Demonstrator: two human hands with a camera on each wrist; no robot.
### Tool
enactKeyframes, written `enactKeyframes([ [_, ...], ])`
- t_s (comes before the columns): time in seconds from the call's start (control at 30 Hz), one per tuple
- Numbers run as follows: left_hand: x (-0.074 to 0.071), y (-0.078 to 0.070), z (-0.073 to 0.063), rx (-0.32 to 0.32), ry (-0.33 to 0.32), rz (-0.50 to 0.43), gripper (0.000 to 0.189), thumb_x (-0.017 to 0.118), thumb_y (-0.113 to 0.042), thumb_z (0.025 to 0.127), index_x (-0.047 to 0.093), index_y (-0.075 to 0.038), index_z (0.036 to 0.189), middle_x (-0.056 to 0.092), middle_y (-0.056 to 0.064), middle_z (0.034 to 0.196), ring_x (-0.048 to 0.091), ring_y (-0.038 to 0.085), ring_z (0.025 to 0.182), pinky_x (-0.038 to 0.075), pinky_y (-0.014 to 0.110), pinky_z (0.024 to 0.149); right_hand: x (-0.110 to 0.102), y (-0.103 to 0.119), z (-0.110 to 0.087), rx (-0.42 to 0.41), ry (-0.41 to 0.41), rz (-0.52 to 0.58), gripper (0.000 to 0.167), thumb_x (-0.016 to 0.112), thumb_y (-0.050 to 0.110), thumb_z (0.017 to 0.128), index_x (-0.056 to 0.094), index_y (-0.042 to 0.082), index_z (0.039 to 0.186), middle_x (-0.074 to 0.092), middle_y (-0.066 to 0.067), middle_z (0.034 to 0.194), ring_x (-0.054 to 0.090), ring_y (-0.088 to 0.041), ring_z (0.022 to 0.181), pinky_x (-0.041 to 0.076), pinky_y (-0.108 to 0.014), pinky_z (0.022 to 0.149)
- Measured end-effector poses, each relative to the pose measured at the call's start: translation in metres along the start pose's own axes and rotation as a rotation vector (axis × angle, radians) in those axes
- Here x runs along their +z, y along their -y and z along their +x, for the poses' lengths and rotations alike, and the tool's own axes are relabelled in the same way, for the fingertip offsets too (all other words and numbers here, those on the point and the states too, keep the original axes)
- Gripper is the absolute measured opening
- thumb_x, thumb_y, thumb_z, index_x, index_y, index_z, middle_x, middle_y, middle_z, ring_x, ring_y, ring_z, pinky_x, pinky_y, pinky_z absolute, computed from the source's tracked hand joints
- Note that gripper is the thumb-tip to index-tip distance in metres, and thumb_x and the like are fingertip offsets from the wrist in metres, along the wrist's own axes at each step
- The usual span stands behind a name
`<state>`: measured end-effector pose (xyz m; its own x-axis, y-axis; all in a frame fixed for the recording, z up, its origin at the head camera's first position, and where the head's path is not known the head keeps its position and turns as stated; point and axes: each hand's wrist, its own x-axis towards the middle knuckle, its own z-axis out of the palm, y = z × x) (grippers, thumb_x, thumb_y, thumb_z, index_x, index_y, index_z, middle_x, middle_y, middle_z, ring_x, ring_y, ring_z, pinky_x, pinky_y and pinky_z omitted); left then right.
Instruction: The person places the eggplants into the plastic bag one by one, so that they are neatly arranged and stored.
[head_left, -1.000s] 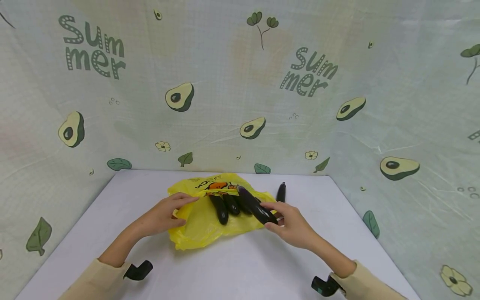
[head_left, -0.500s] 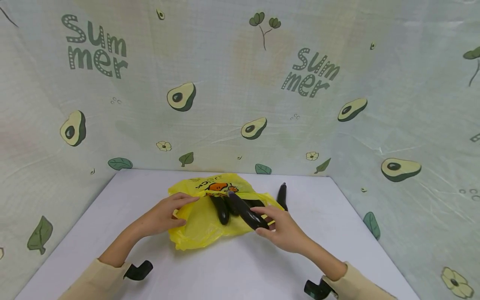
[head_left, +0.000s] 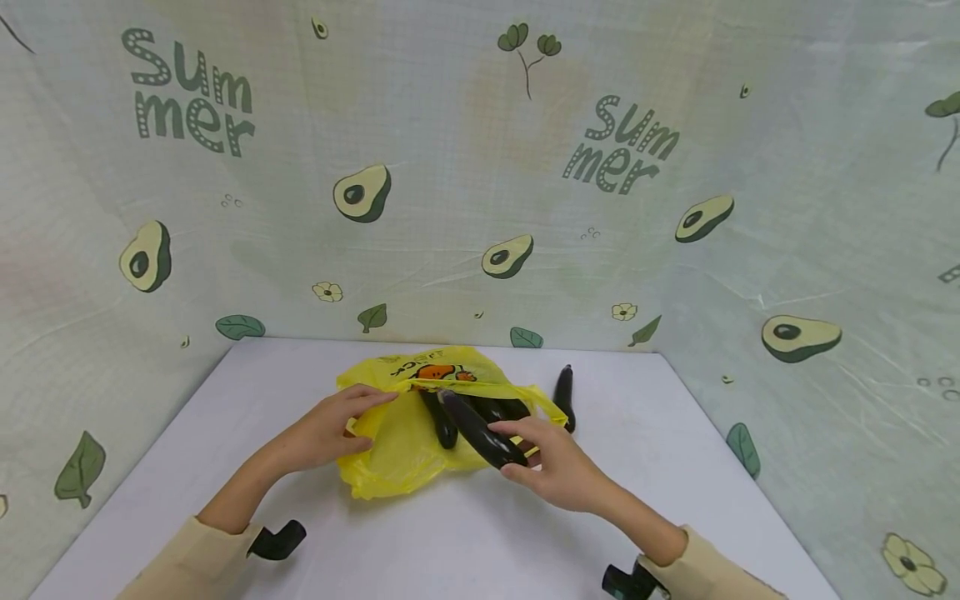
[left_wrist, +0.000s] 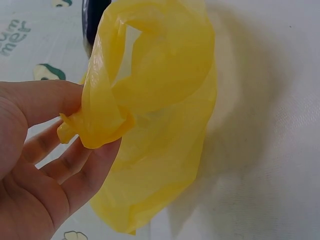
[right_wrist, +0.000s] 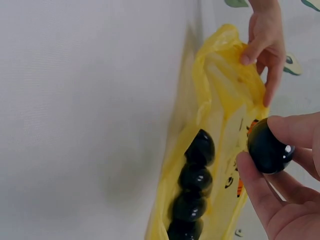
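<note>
A yellow plastic bag lies on its side on the table, its mouth facing me. My left hand pinches the bag's left edge between thumb and fingers, as the left wrist view shows with the gathered plastic. In my right hand, thumb and fingers hold a dark purple eggplant by its near, rounded end; its stem end points into the bag's mouth. Several other eggplants lie side by side inside, their glossy ends seen in the right wrist view.
One more eggplant lies outside, just right of the bag. The white table ends at the back against a hanging cloth printed with avocados. Black wrist cameras stick out from both sleeves.
My right hand has moved left and slightly toward me, carrying the eggplant across the bag's mouth over the others. The left hand has stayed at the bag's edge.
</note>
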<state>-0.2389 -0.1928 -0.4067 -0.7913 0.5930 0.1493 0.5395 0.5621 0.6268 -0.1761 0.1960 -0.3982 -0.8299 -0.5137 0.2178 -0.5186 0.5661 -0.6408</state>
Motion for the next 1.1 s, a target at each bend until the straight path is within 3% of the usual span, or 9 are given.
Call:
enactKeyframes([
  [0.43,0.0,-0.001,0.002,-0.008,0.002,0.0,0.074,0.079,0.001,0.092,0.051,-0.016,0.159,0.054,0.014,0.15,0.06,0.027,0.117,0.059,0.027,0.084,0.009,0.001,0.006,-0.013,0.028,-0.018,0.055,0.081,0.013,0.095,0.063,0.015,0.147,0.067,-0.004,0.139,0.067,-0.016,0.101,0.06,-0.025,0.081],
  [0.73,0.0,-0.004,0.001,0.008,0.003,0.01,0.074,0.078,0.003,0.092,0.051,-0.013,0.159,0.054,0.014,0.149,0.059,0.026,0.114,0.059,0.025,0.083,0.021,-0.001,0.017,-0.008,0.031,-0.021,0.051,0.081,0.016,0.096,0.066,0.015,0.144,0.068,-0.006,0.139,0.068,-0.019,0.099,0.062,-0.035,0.079],
  [1.1,0.0,-0.004,0.002,0.001,-0.001,0.014,0.074,0.079,0.002,0.092,0.052,-0.015,0.159,0.054,0.014,0.15,0.06,0.028,0.118,0.059,0.025,0.084,0.038,-0.007,0.033,0.021,0.02,-0.033,0.051,0.081,0.015,0.095,0.066,0.011,0.144,0.069,-0.005,0.137,0.069,-0.02,0.099,0.058,-0.026,0.078],
])
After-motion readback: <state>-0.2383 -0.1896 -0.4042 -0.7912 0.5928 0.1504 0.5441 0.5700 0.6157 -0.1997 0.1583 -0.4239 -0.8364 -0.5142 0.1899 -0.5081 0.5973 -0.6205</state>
